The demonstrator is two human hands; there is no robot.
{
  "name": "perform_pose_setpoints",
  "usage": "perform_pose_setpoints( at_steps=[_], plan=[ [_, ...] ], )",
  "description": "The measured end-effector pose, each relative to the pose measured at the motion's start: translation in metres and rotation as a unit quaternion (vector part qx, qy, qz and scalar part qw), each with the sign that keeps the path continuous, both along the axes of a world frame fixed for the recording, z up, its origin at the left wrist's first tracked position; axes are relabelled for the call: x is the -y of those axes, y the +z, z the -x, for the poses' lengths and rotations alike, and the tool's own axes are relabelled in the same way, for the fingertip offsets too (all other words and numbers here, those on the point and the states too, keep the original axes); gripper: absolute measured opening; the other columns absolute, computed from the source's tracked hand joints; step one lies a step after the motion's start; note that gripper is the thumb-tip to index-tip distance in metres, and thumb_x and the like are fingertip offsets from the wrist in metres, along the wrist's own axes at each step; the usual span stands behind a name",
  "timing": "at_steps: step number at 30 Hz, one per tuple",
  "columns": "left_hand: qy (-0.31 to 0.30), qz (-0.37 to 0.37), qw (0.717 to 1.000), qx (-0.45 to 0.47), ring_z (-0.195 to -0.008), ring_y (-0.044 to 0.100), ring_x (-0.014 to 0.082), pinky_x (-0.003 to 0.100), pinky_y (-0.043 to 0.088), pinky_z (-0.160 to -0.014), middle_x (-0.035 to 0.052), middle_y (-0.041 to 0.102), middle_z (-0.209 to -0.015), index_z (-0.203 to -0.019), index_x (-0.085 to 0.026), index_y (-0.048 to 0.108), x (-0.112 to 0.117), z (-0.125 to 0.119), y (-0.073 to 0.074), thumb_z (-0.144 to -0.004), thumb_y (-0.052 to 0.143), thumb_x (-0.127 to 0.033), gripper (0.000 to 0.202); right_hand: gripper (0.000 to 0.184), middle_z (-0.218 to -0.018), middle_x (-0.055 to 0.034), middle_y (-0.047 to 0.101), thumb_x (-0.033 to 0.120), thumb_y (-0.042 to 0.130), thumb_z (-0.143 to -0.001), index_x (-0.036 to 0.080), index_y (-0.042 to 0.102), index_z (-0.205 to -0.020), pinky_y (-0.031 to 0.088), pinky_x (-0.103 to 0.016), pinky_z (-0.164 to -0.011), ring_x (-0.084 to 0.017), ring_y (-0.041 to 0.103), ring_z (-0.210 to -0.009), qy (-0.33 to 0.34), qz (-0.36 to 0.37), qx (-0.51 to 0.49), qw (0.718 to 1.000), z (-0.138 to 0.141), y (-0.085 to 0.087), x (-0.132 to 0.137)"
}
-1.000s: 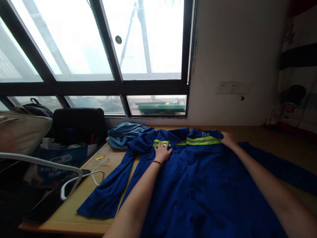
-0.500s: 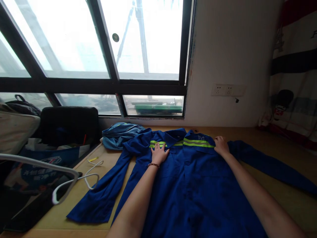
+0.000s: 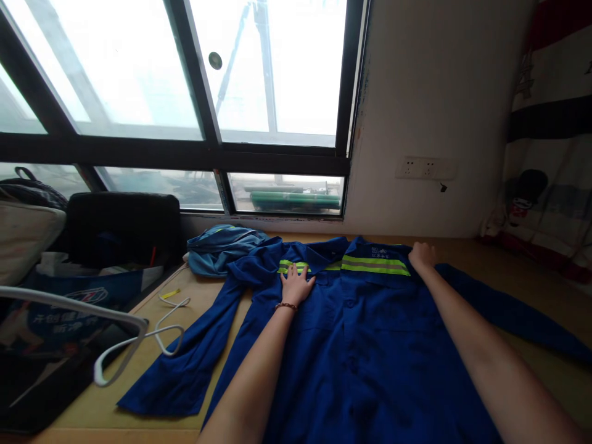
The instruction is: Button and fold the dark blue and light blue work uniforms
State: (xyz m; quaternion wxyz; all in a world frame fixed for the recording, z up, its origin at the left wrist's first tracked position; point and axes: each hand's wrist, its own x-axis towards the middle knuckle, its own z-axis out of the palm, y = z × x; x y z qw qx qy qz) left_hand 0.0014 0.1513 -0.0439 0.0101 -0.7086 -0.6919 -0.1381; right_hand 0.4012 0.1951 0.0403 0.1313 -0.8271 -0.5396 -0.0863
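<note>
Under the big window [image 3: 277, 68], our blue jacket [image 3: 370, 345] lies spread flat on the table [image 3: 208, 287] by its far edge, our left grip [image 3: 296, 285] open and pressing the chest smooth, our right grip [image 3: 422, 254] curled at the shoulder, holding cloth or not we cannot tell.

Counts: 1 table [image 3: 481, 250]. 2 garments on it: 1 dk-blue work jacket [image 3: 370, 357] and 1 lighter blue garment [image 3: 222, 246], bunched. Jacket has 2 sleeves, left sleeve [image 3: 185, 370] & right sleeve [image 3: 509, 314], plus 2 hi-vis stripe patches [image 3: 375, 265]. 2 hands: left hand [image 3: 296, 283], right hand [image 3: 422, 254]. 1 bead bracelet [image 3: 285, 306]. 1 white hanger [image 3: 92, 310]. 1 yellow tag [image 3: 170, 294]. 1 black case [image 3: 123, 228]. 1 blue printed bag [image 3: 78, 302]. 1 socket plate [image 3: 425, 168] w/ 2 outlets.
</note>
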Motion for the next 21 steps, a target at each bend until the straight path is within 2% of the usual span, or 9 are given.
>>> perform_pose_setpoints(
  at_steps=[2,4,7,8,9,11,14,18,21],
  plan=[
    [0.002,0.0,1.0,0.002,-0.127,0.017,0.0324,0.056,0.013,-0.097,0.0121,0.025,-0.139,-0.129,-0.028,0.034,0.0,0.0,0.0,-0.078,0.024,-0.061,0.061,0.035,-0.113,-0.0209,0.05,0.017,0.037,-0.08,0.009,0.055,-0.109,0.034,-0.045,-0.085,-0.032,0.043,-0.106,0.066,-0.054,0.009,0.996,0.029,-0.002,0.002],
    [-0.001,-0.006,1.0,0.007,-0.127,0.018,0.0323,0.055,0.013,-0.097,0.0121,0.026,-0.138,-0.128,-0.028,0.035,0.0,0.001,-0.001,-0.078,0.024,-0.061,0.061,0.034,-0.112,-0.0146,0.053,0.02,0.036,-0.083,0.013,0.055,-0.11,0.033,-0.037,-0.089,-0.026,0.044,-0.105,0.235,-0.075,-0.011,0.969,0.077,-0.01,0.008],
    [-0.009,-0.025,0.999,0.018,-0.125,0.021,0.0317,0.054,0.015,-0.097,0.0125,0.03,-0.136,-0.127,-0.025,0.037,0.001,0.003,-0.002,-0.078,0.026,-0.061,0.062,0.035,-0.112,-0.0049,0.055,0.033,0.035,-0.086,0.023,0.053,-0.114,0.034,-0.03,-0.09,-0.019,0.048,-0.103,0.496,0.003,-0.065,0.866,0.159,-0.033,0.02],
    [-0.012,-0.034,0.999,0.022,-0.125,0.022,0.0312,0.052,0.016,-0.098,0.0125,0.032,-0.135,-0.127,-0.024,0.037,0.002,0.003,-0.002,-0.078,0.027,-0.06,0.061,0.037,-0.116,-0.0029,0.053,0.039,0.035,-0.085,0.025,0.051,-0.116,0.033,-0.029,-0.091,-0.019,0.046,-0.106,0.547,0.023,-0.071,0.834,0.182,-0.041,0.022],
    [-0.015,-0.042,0.999,0.026,-0.124,0.024,0.0305,0.051,0.017,-0.098,0.0124,0.034,-0.134,-0.126,-0.023,0.037,0.003,0.004,-0.002,-0.078,0.029,-0.06,0.061,0.04,-0.121,-0.0012,0.05,0.045,0.037,-0.084,0.028,0.049,-0.118,0.032,-0.03,-0.093,-0.02,0.043,-0.109,0.56,0.041,-0.073,0.824,0.201,-0.049,0.022],
    [-0.029,-0.053,0.998,0.037,-0.123,0.026,0.0288,0.047,0.019,-0.099,0.0116,0.037,-0.131,-0.125,-0.021,0.038,0.005,0.007,-0.002,-0.079,0.031,-0.057,0.058,0.047,-0.129,0.0005,0.043,0.052,0.041,-0.079,0.031,0.046,-0.121,0.029,-0.035,-0.095,-0.023,0.039,-0.114,0.472,0.069,-0.078,0.876,0.223,-0.061,0.013],
    [-0.053,-0.053,0.996,0.053,-0.121,0.03,0.0266,0.041,0.023,-0.099,0.0111,0.041,-0.128,-0.122,-0.018,0.042,0.006,0.01,-0.002,-0.081,0.034,-0.052,0.054,0.053,-0.134,-0.0072,0.035,0.053,0.032,-0.082,0.025,0.04,-0.126,0.024,-0.046,-0.095,-0.029,0.028,-0.12,0.284,0.061,-0.096,0.952,0.223,-0.068,-0.014],
    [-0.054,-0.068,0.995,0.058,-0.12,0.032,0.0265,0.041,0.024,-0.098,0.0113,0.043,-0.126,-0.117,-0.017,0.046,0.005,0.013,-0.007,-0.081,0.037,-0.048,0.049,0.053,-0.135,-0.0162,0.03,0.048,0.028,-0.084,0.017,0.041,-0.125,0.023,-0.054,-0.09,-0.034,0.027,-0.12,0.192,0.022,-0.123,0.973,0.212,-0.073,-0.05],
    [-0.048,-0.07,0.995,0.056,-0.12,0.031,0.0272,0.042,0.024,-0.098,0.0116,0.043,-0.126,-0.117,-0.018,0.046,0.004,0.013,-0.009,-0.08,0.037,-0.049,0.049,0.05,-0.132,-0.018,0.034,0.045,0.036,-0.082,0.014,0.047,-0.12,0.024,-0.055,-0.089,-0.036,0.03,-0.117,0.196,-0.012,-0.138,0.971,0.214,-0.077,-0.06]
  ],
)
